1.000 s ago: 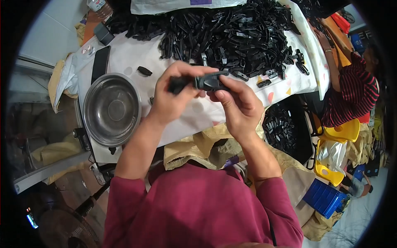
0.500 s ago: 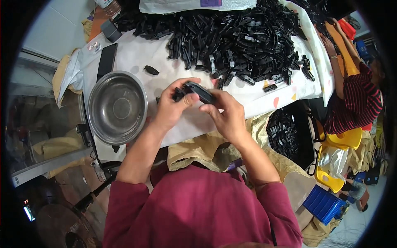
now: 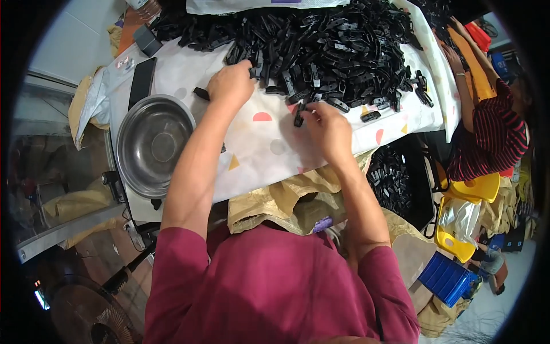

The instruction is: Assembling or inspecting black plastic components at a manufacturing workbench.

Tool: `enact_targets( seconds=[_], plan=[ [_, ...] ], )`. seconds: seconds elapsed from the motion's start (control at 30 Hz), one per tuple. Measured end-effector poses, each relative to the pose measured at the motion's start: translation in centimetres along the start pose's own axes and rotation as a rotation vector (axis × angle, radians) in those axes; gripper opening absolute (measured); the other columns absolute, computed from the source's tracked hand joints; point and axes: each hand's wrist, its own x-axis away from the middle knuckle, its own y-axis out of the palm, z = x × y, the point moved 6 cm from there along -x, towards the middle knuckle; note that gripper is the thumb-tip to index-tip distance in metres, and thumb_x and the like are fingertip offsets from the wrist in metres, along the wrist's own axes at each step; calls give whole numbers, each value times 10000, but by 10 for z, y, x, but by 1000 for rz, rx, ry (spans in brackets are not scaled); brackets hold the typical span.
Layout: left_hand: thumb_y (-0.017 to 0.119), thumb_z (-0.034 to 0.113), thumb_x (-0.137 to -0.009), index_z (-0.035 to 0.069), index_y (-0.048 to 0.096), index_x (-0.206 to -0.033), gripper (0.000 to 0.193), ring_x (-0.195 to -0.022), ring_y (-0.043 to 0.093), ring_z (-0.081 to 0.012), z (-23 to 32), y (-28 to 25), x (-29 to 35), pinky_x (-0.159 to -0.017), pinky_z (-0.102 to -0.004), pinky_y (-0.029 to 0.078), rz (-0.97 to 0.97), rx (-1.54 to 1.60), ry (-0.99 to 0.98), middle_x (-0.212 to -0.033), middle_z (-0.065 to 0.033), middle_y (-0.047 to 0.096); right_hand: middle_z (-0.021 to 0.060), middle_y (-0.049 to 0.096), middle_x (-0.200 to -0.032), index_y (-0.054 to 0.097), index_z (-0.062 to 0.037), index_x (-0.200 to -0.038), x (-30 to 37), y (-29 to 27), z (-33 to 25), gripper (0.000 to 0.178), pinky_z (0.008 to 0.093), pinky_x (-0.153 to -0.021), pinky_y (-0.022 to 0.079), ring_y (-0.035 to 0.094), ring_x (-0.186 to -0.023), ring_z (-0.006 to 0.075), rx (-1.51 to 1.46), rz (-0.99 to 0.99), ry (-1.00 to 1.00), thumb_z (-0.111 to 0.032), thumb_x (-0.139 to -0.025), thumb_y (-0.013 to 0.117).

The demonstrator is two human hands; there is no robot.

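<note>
A large heap of black plastic parts (image 3: 344, 63) covers the far side of the table. At the heap's left edge my left hand (image 3: 232, 86) is curled with its fingertips down among the parts; what they hold is hidden. My right hand (image 3: 331, 129) pinches a small black plastic part (image 3: 299, 115) between thumb and fingers, just in front of the heap. One loose black part (image 3: 201, 93) lies beside my left hand. Another dark bit (image 3: 223, 148) shows partly behind my left forearm.
A steel bowl (image 3: 121, 152) stands at the left, with a black phone-like slab (image 3: 142, 81) behind it. A dark container of black parts (image 3: 392, 186) sits below the table's right edge. A co-worker in a striped shirt (image 3: 492, 135) is at right. A fan (image 3: 86, 312) stands lower left.
My hands, together over the table on a long black part, have separated. The left has reached forward to the heap; the right has moved slightly right and forward, now with a small part.
</note>
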Motion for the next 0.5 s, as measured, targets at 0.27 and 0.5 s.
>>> enact_targets(
  seconds=[0.27, 0.5],
  plan=[
    [589, 188, -727, 103, 620, -964, 254, -889, 602, -297, 2, 0, 21, -750, -410, 470, -94, 14, -71, -883, -151, 637, 162, 610, -784, 509, -28, -966, -5, 24, 2, 258, 349, -555, 478, 610, -655, 283, 142, -137, 86, -155, -762, 601],
    [680, 233, -724, 20, 612, -948, 317, -746, 620, -237, 0, -15, 43, -693, -321, 481, -192, 533, -102, -827, -113, 648, 102, 603, -883, 472, -6, -1123, 12, -12, -22, 277, 274, -596, 536, 618, -736, 167, -1133, -155, 177, -30, -854, 535]
  ],
)
